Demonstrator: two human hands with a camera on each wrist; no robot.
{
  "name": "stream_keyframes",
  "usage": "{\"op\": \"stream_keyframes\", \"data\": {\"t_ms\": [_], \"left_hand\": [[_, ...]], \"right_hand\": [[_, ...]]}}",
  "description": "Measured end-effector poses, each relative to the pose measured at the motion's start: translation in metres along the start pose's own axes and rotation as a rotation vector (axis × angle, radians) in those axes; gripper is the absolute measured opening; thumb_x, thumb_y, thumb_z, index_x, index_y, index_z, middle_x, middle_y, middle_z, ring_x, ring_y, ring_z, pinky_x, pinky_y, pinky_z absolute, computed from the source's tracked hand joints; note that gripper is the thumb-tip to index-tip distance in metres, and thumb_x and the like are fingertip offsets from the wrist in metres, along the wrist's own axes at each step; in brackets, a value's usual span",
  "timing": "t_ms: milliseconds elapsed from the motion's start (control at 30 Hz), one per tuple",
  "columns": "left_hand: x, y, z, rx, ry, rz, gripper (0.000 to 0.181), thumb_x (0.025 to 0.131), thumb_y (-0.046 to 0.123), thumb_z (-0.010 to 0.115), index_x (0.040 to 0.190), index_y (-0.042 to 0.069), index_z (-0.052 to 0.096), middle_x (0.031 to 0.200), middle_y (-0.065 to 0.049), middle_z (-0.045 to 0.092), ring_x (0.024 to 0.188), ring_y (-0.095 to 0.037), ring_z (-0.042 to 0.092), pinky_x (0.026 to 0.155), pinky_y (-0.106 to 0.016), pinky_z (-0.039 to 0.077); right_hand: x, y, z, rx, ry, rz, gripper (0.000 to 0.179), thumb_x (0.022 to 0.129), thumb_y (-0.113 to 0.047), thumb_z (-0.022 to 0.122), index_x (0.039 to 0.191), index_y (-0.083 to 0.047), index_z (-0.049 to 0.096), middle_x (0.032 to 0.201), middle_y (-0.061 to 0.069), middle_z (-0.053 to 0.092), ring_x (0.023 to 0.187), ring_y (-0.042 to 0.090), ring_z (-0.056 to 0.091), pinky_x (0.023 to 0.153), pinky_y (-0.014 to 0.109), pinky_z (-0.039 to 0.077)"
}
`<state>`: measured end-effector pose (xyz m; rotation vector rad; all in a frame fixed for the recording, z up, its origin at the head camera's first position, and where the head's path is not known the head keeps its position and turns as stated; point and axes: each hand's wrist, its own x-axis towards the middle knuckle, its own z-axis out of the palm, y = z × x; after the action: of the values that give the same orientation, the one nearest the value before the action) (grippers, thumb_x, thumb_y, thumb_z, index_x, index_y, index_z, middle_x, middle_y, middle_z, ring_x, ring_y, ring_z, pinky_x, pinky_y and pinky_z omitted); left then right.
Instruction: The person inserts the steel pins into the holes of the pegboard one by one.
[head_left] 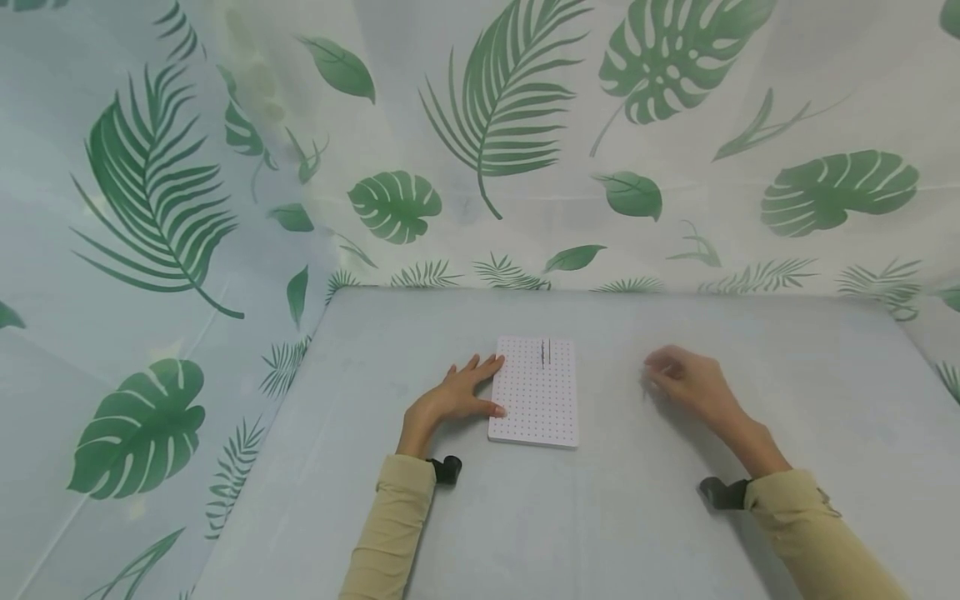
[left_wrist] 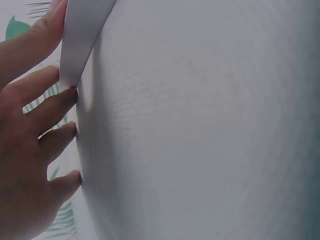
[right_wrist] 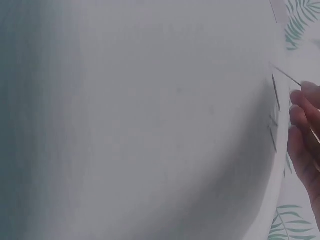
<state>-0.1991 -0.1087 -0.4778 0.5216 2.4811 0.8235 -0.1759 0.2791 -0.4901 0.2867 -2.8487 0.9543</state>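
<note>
A white board (head_left: 534, 400) with a grid of small dot-like holes lies on the table. A couple of thin dark pins (head_left: 546, 352) stand near its far edge. My left hand (head_left: 455, 396) rests at the board's left side, fingers spread, with the thumb and index finger touching its edge. In the left wrist view the board's side wall (left_wrist: 82, 42) shows beside the thumb. To the right of the board, my right hand (head_left: 688, 383) pinches a thin metal pin (right_wrist: 287, 76) between thumb and fingertip. Several similar loose pins (right_wrist: 276, 93) lie on the table beneath those fingers.
The table (head_left: 517, 525) wears a pale grey-white covering. Curtains (head_left: 517, 200) printed with green leaves hang behind it and along the left side. Each wrist carries a black camera mount (head_left: 723, 493) below a beige sleeve.
</note>
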Motion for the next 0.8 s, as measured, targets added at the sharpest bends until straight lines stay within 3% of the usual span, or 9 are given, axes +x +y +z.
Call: {"op": "stream_keyframes", "data": {"t_ms": [233, 467, 800], "left_hand": [[0.001, 0.000, 0.000, 0.006, 0.001, -0.002, 0.093, 0.090, 0.036, 0.078, 0.165, 0.018, 0.026, 0.172, -0.004, 0.020, 0.161, -0.027, 0.006, 0.131, -0.050, -0.001], [0.000, 0.000, 0.000, 0.010, -0.003, -0.006, 0.092, 0.091, 0.036, 0.078, 0.165, 0.018, 0.025, 0.172, -0.003, 0.020, 0.161, -0.027, 0.006, 0.131, -0.050, -0.001], [-0.001, 0.002, -0.001, 0.010, -0.008, -0.011, 0.092, 0.091, 0.036, 0.078, 0.165, 0.019, 0.025, 0.172, -0.001, 0.020, 0.161, -0.026, 0.005, 0.132, -0.048, -0.002]], "right_hand": [[0.004, -0.009, 0.004, 0.022, 0.021, -0.024, 0.018, 0.092, -0.009, 0.075, 0.107, -0.001, 0.070, 0.096, 0.017, 0.075, 0.084, 0.030, 0.072, 0.064, 0.024, 0.057], [0.010, -0.021, 0.008, 0.033, 0.009, -0.006, 0.020, 0.092, -0.010, 0.076, 0.109, -0.001, 0.069, 0.100, 0.019, 0.075, 0.089, 0.034, 0.073, 0.073, 0.042, 0.061], [0.020, -0.030, 0.016, 0.028, 0.029, -0.030, 0.017, 0.092, -0.009, 0.075, 0.106, -0.001, 0.069, 0.098, 0.018, 0.075, 0.088, 0.033, 0.071, 0.075, 0.045, 0.060]]}}
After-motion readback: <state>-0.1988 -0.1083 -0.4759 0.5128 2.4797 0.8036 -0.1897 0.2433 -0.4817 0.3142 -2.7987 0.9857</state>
